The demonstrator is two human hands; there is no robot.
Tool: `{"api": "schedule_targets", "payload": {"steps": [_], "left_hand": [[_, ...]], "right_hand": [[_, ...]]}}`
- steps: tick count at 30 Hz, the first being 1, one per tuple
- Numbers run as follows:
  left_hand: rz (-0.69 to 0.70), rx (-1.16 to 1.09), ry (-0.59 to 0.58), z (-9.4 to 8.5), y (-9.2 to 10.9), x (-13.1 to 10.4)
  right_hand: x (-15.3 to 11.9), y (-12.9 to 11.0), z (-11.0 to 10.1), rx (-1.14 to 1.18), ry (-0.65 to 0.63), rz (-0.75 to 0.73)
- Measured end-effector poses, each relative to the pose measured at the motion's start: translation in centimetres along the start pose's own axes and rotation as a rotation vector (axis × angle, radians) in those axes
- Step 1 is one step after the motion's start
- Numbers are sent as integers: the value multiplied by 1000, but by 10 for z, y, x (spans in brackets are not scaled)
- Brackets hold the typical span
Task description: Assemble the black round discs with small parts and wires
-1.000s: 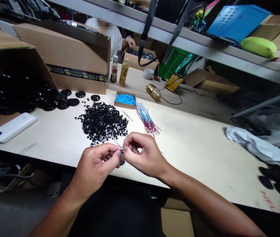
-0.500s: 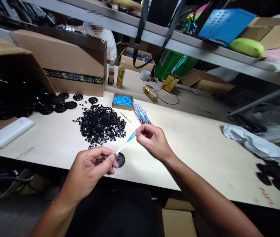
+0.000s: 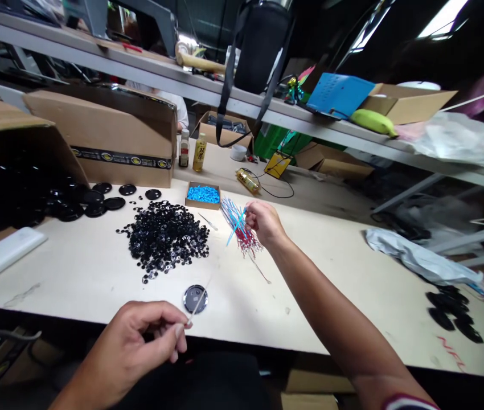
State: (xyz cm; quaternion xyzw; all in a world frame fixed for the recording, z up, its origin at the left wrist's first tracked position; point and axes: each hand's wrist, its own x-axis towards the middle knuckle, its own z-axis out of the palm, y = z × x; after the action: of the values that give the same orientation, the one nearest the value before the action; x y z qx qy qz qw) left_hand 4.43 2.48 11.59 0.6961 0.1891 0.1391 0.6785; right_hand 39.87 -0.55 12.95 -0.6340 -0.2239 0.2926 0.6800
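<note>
Pale tabletop lay beyond my left hand, which pinched a thin strip by its near end, likely light, bendy, best held there; my right hand pinched blue strands.

The disc and the heap of small parts look like glossy black plastic. The bench is smooth and matt, the big box dull brown cardboard, the white device smooth plastic, the pale sheeting crinkled.

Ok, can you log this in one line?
left hand: pinching pale strand | right hand: holding blue strand | black disc: on table
</note>
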Motion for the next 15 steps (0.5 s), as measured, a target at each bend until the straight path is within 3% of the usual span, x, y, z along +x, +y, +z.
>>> {"api": "schedule_targets", "payload": {"steps": [9,15], "left_hand": [[-35,70,-37,0,-21,-10],[29,108,-41,-5,-36,-17]], "right_hand": [[27,-10,30,232,-42,182],[51,-6,46,285,-91,252]]}}
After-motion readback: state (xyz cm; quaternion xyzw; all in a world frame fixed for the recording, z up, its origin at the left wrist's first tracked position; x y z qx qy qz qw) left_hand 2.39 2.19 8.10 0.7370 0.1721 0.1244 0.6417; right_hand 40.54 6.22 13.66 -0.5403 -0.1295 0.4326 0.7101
